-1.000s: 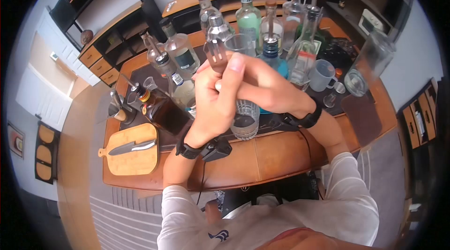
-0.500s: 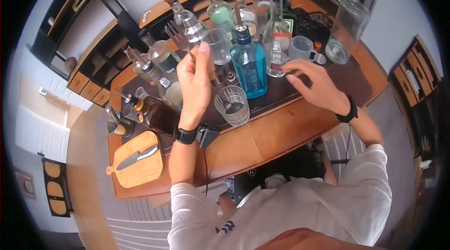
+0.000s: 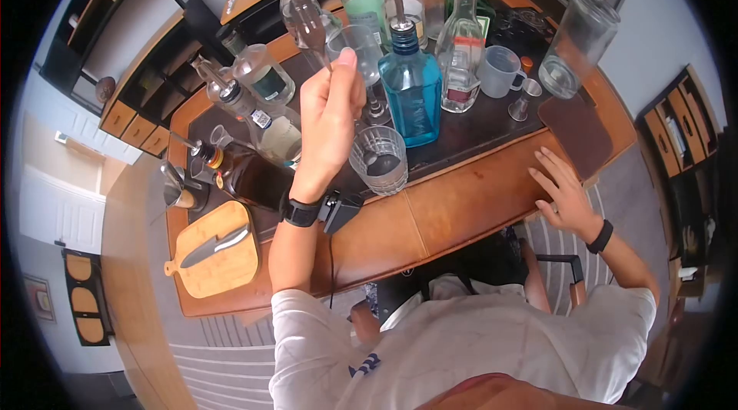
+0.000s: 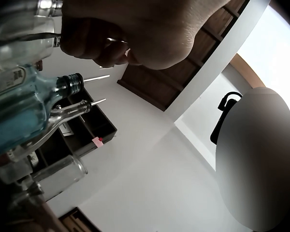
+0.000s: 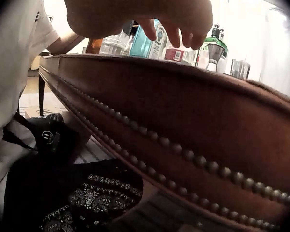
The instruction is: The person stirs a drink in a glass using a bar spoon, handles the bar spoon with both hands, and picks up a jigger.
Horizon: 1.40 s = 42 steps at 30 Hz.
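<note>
My left hand grips a bar spoon whose forked end, blurred, points up above the fist. Below that hand stands a cut-glass tumbler, with what looks like the spoon's bowl inside it. Fingers spread, my right hand is at the table's front edge, near a brown leather mat, and holds nothing. In the right wrist view its fingers hang relaxed over the table edge. A blue bottle with a pourer is just behind the tumbler, beside a stemmed glass.
Several bottles crowd the table's back, among them a clear bottle with a pourer. A plastic measuring jug, a metal jigger and a tall glass jar are at right. At left lie a cutting board and a knife.
My hands, first together around the bar spoon, have come apart. The right one let go and moved right and down to the table's front edge; the left keeps the bar spoon above the tumbler.
</note>
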Each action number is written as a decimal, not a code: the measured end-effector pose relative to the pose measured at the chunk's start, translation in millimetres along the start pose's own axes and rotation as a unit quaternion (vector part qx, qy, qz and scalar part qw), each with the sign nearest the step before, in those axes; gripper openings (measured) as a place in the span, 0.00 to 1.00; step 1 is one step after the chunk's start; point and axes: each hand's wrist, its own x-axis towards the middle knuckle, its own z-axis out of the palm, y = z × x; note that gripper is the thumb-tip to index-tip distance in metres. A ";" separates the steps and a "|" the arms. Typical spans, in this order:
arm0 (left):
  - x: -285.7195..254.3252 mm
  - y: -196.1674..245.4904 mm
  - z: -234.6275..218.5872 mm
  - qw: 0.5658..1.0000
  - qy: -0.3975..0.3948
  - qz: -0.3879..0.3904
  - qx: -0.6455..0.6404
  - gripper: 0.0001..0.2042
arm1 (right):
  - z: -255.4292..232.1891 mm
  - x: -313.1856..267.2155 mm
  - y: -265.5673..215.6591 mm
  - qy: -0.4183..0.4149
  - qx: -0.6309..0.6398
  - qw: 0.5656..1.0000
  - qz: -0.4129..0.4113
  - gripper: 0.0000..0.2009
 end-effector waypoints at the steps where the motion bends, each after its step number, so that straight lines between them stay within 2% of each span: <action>1: -0.4 -0.3 0.3 1.000 0.004 0.000 0.000 0.26 | 4.2 -0.9 3.2 0.012 -0.001 1.000 0.013 0.27; 4: -1.6 0.7 2.0 1.000 -0.012 -0.008 -0.012 0.27 | 19.6 -0.6 9.5 -0.014 -0.063 0.998 -0.002 0.27; 14: -4.1 -5.0 1.4 1.000 -0.020 -0.006 -0.006 0.26 | 20.7 4.5 9.1 -0.037 -0.072 0.997 -0.002 0.28; 17: -6.7 -7.2 2.7 0.999 -0.043 0.014 0.007 0.26 | 16.1 8.8 11.4 -0.056 -0.054 0.997 -0.001 0.28; 19: -8.4 -4.6 5.8 0.999 -0.045 0.014 0.018 0.27 | 10.6 19.7 16.7 -0.053 -0.027 0.997 -0.052 0.25; 20: -8.1 -5.0 5.4 0.999 -0.044 0.015 0.017 0.27 | 8.1 27.3 20.9 -0.053 -0.028 0.997 -0.053 0.25; 22: -7.4 -5.6 4.0 0.999 -0.050 0.011 0.018 0.27 | 2.6 45.3 29.7 -0.030 0.012 0.995 -0.098 0.18; 23: -7.6 -5.7 3.3 0.998 -0.051 0.012 0.019 0.27 | -0.8 56.7 31.3 -0.029 0.011 0.995 -0.099 0.18; 25: -6.9 -6.5 2.4 0.998 -0.056 0.004 0.017 0.27 | -4.6 85.8 30.3 0.023 0.000 0.980 -0.199 0.07; 26: -6.7 -7.3 2.5 0.998 -0.058 0.008 0.017 0.27 | -2.7 102.4 29.3 0.064 0.002 0.969 -0.239 0.06; 30: -6.6 -12.7 4.0 0.998 -0.060 0.004 0.017 0.27 | 3.0 153.3 21.7 0.103 -0.057 0.958 -0.263 0.11; 32: -7.2 -11.5 3.4 0.998 -0.062 0.004 0.025 0.26 | 15.5 174.9 13.4 0.223 -0.010 0.934 -0.279 0.14; 33: -7.3 -10.8 3.2 0.998 -0.063 0.007 0.029 0.26 | 21.1 183.6 10.4 0.228 -0.010 0.933 -0.280 0.14; 35: -7.5 -11.1 4.1 0.998 -0.062 0.010 0.030 0.27 | 32.9 194.9 8.0 0.309 0.020 0.901 -0.303 0.15; 38: -8.3 -8.1 6.7 0.998 -0.063 0.005 0.029 0.27 | 40.8 193.3 5.8 0.328 0.037 0.890 -0.313 0.16; 42: -4.5 -10.8 5.2 0.998 -0.063 0.005 0.030 0.28 | 41.8 176.6 -4.2 0.307 0.053 0.894 -0.323 0.17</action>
